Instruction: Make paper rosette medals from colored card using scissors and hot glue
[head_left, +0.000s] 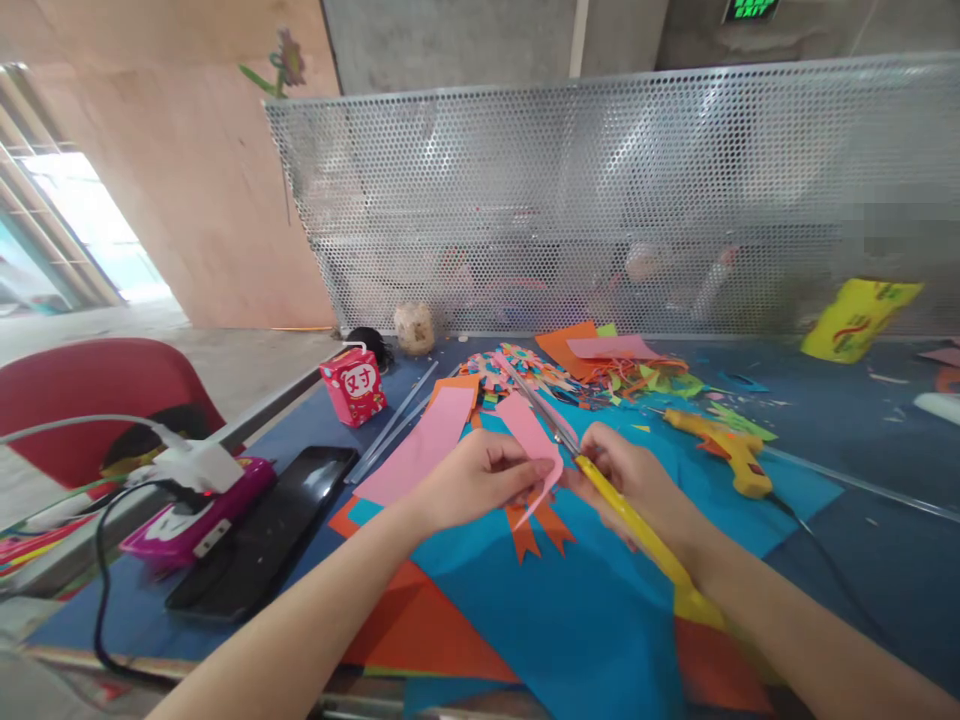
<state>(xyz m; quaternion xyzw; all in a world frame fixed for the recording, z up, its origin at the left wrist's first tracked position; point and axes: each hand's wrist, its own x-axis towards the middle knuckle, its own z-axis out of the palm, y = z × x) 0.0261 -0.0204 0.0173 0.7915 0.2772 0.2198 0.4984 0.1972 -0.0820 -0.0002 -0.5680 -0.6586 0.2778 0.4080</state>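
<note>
My left hand [491, 470] is closed, pinching a strip of pink paper [529, 425] between thumb and fingers. A narrow curled end of the paper hangs below the fingertips. My right hand [626, 475] is closed around scissors with yellow handles [634, 515]. Their silver blades point away and to the left, along the right edge of the pink paper. Whether the blades touch the paper is hard to tell. Beneath both hands lie orange paper ribbon tails [540, 530] with notched ends, on a large blue sheet [547, 610].
A yellow glue gun [724, 450] with a cord lies at right. Pink paper [424, 445], clear glue sticks [394, 425], a black phone [262, 530], a purple power strip [199, 515] and a red drink carton [354, 385] are at left. Paper rosettes [517, 368] and scraps lie before a perforated metal screen [600, 200].
</note>
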